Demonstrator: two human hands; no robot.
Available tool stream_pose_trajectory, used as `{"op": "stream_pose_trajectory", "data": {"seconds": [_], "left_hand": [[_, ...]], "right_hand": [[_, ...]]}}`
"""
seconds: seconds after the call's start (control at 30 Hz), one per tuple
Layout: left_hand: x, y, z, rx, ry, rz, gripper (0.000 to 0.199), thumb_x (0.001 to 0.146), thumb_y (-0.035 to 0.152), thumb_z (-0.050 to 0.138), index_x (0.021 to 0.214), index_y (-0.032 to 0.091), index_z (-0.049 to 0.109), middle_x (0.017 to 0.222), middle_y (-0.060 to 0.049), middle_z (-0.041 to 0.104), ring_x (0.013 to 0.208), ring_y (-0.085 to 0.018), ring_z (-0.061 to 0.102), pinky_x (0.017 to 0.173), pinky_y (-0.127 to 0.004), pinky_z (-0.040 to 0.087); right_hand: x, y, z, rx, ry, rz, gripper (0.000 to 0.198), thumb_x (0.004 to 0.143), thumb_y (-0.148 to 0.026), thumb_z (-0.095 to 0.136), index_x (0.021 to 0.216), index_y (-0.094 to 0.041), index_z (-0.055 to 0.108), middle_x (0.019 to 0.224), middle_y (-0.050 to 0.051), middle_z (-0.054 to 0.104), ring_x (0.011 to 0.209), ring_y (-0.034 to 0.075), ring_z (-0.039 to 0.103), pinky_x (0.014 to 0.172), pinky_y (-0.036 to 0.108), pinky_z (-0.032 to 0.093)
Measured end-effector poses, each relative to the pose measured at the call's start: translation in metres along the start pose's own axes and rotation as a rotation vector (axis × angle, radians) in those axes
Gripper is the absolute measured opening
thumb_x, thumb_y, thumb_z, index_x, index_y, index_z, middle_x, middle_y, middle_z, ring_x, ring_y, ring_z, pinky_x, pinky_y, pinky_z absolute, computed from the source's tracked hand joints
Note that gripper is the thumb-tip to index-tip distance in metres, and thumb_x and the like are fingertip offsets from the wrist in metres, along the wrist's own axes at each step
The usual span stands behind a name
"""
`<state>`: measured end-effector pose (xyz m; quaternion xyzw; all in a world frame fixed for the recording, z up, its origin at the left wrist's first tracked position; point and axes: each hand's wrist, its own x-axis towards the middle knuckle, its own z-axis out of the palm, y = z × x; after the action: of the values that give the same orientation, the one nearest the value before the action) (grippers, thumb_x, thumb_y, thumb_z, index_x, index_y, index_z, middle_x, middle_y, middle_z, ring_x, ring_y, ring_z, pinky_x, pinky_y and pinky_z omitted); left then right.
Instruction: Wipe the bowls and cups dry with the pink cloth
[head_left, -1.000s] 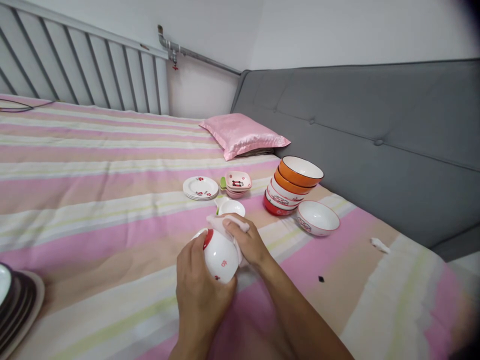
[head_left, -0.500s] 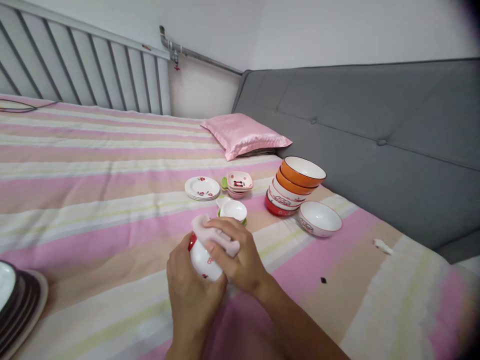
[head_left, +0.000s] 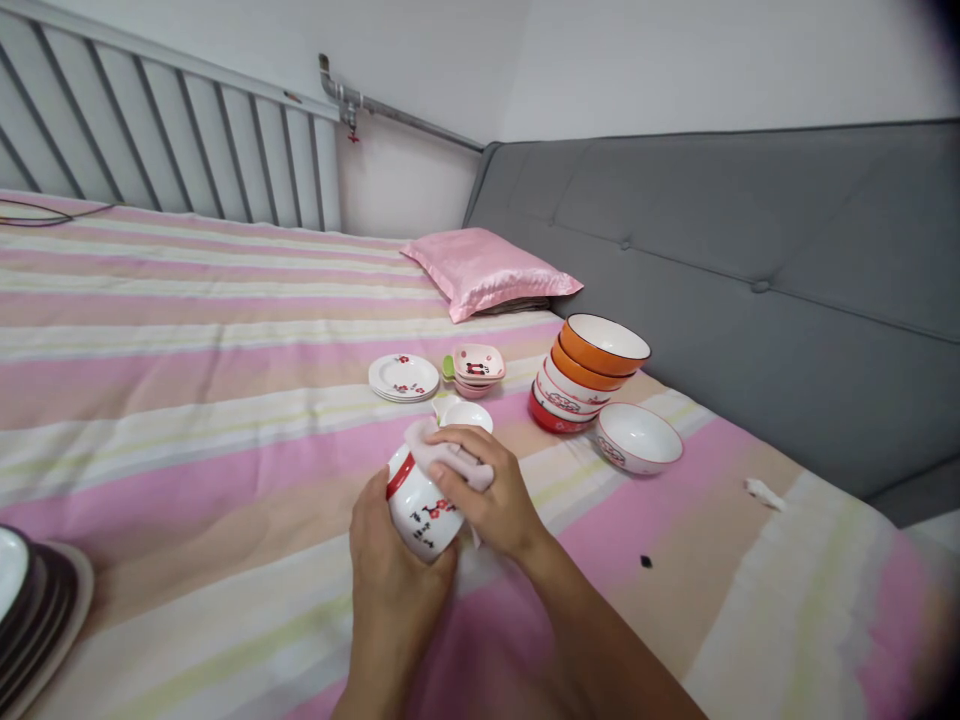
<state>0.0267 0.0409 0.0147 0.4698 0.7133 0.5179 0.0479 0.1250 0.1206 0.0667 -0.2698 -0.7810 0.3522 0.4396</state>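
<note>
A white bowl [head_left: 421,512] with a red band, red blossoms and dark lettering is tilted above the bed, its outer side showing. My left hand [head_left: 394,575] wraps round its near left side. In my right hand [head_left: 496,495], closed fingers press a pale pinkish folded cloth [head_left: 429,452] against the bowl's upper edge. Just beyond the cloth sits a small white dish [head_left: 471,416] with a handle, partly hidden by my right hand.
Flowered white plates [head_left: 403,376] and pink square dishes [head_left: 480,362] lie farther back. Right of them are stacked bowls [head_left: 600,345] and a single bowl [head_left: 640,445]. Dark-sided dishes [head_left: 45,610] stand at left. A pink pillow [head_left: 495,265] lies near the grey headboard [head_left: 697,220].
The bowl has turned in my left hand, so more red band, blossoms and lettering show. Both hands have shifted slightly right, and the cloth has moved along with the right one.
</note>
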Motion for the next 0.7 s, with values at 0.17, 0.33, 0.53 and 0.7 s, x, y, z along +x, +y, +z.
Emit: {"op": "stream_pose_trajectory", "data": {"seconds": [0.17, 0.33, 0.53, 0.7], "left_hand": [[0.0, 0.0, 0.001, -0.007, -0.022, -0.108, 0.075, 0.063, 0.04, 0.071, 0.129, 0.016, 0.043, 0.126, -0.016, 0.053, 0.116, -0.034, 0.053, 0.09, -0.049, 0.049], [-0.001, 0.001, -0.003, 0.052, 0.009, -0.1, 0.084, 0.061, 0.041, 0.071, 0.134, 0.015, 0.039, 0.132, -0.017, 0.052, 0.116, -0.034, 0.054, 0.089, -0.048, 0.05], [0.0, 0.011, -0.015, 0.071, 0.083, 0.096, 0.058, 0.06, 0.03, 0.068, 0.113, 0.015, 0.051, 0.101, -0.011, 0.062, 0.089, -0.029, 0.062, 0.073, -0.039, 0.052], [0.004, 0.017, -0.019, 0.052, 0.093, 0.103, 0.022, 0.066, 0.028, 0.057, 0.086, 0.019, 0.056, 0.075, -0.005, 0.056, 0.068, -0.025, 0.057, 0.061, -0.038, 0.048]], "right_hand": [[0.002, 0.008, -0.001, 0.044, 0.031, 0.052, 0.022, 0.085, -0.031, 0.058, 0.104, -0.022, 0.064, 0.106, 0.004, 0.066, 0.1, 0.019, 0.059, 0.089, 0.031, 0.045], [0.0, 0.002, 0.0, -0.012, 0.05, -0.002, 0.024, 0.084, -0.028, 0.059, 0.107, -0.022, 0.064, 0.107, 0.005, 0.065, 0.102, 0.019, 0.058, 0.091, 0.032, 0.044], [-0.006, -0.016, 0.005, -0.047, -0.036, -0.118, 0.026, 0.077, -0.026, 0.063, 0.102, -0.022, 0.067, 0.105, 0.006, 0.064, 0.101, 0.019, 0.058, 0.091, 0.033, 0.045], [-0.013, -0.031, 0.011, -0.139, -0.135, -0.263, 0.032, 0.071, -0.033, 0.067, 0.101, -0.021, 0.068, 0.106, 0.008, 0.064, 0.101, 0.022, 0.058, 0.092, 0.036, 0.042]]}}
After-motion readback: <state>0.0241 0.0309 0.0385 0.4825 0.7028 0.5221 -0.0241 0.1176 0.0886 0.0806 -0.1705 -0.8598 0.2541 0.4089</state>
